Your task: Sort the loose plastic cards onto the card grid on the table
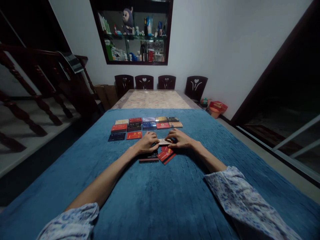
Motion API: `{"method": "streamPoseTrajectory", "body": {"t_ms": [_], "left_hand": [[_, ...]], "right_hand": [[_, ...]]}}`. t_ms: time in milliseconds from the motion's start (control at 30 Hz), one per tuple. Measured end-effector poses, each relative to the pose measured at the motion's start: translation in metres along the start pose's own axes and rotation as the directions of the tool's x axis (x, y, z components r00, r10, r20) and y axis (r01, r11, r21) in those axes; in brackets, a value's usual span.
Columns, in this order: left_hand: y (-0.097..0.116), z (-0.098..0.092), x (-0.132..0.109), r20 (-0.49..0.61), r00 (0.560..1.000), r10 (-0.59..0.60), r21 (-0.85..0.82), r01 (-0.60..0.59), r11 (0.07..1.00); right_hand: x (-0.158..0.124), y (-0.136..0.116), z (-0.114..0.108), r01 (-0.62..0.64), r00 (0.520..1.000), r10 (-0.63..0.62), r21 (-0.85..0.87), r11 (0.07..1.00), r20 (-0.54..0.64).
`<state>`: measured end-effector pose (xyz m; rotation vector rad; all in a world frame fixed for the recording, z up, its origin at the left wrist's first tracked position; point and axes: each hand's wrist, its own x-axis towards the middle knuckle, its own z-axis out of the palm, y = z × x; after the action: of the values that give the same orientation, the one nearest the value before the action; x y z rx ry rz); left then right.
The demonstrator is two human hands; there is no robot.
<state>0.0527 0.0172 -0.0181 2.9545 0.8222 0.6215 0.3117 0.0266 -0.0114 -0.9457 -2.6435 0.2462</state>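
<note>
A pale, cream-coloured card (163, 141) lies between my two hands, just above the blue cloth. My left hand (148, 142) pinches its left end with thumb and fingers. At the right end, the fingers of my right hand (180, 138) are curled onto it. Below the hands, red cards (166, 156) with dark stripes overlap at an angle. Partly under my left hand is a black card (149, 158) with a brownish stripe. Beyond them several cards lie in rows, among them a red-and-yellow card (134, 135) and a dark blue card (116, 137).
The blue cloth (155, 200) covers the near part of a long table with a marbled top (160, 99). Dark chairs (144, 82) stand at its far end. A wooden railing (37, 90) is on the left. A red bag (220, 107) sits on the floor at right.
</note>
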Motion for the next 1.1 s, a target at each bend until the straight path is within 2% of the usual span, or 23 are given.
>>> {"method": "streamPoseTrajectory", "body": {"t_ms": [233,467,767,1100], "left_hand": [[-0.007,-0.003,-0.001,-0.106,0.993,-0.046,-0.088,0.037,0.995],[-0.017,0.005,-0.002,-0.166,0.978,-0.125,-0.110,0.108,0.988],[-0.022,0.011,-0.002,-0.250,0.956,-0.152,-0.124,0.124,0.985],[-0.017,0.008,-0.004,-0.218,0.957,-0.192,-0.129,0.167,0.978]], "right_hand": [[0.001,-0.002,-0.002,0.001,0.998,0.002,0.047,0.999,-0.069],[0.003,0.007,0.007,0.002,0.988,0.006,0.050,0.999,-0.151],[0.004,0.007,0.017,-0.075,0.965,0.094,0.085,0.994,-0.245],[0.004,0.000,0.022,-0.123,0.964,0.135,0.065,0.990,-0.229]]}}
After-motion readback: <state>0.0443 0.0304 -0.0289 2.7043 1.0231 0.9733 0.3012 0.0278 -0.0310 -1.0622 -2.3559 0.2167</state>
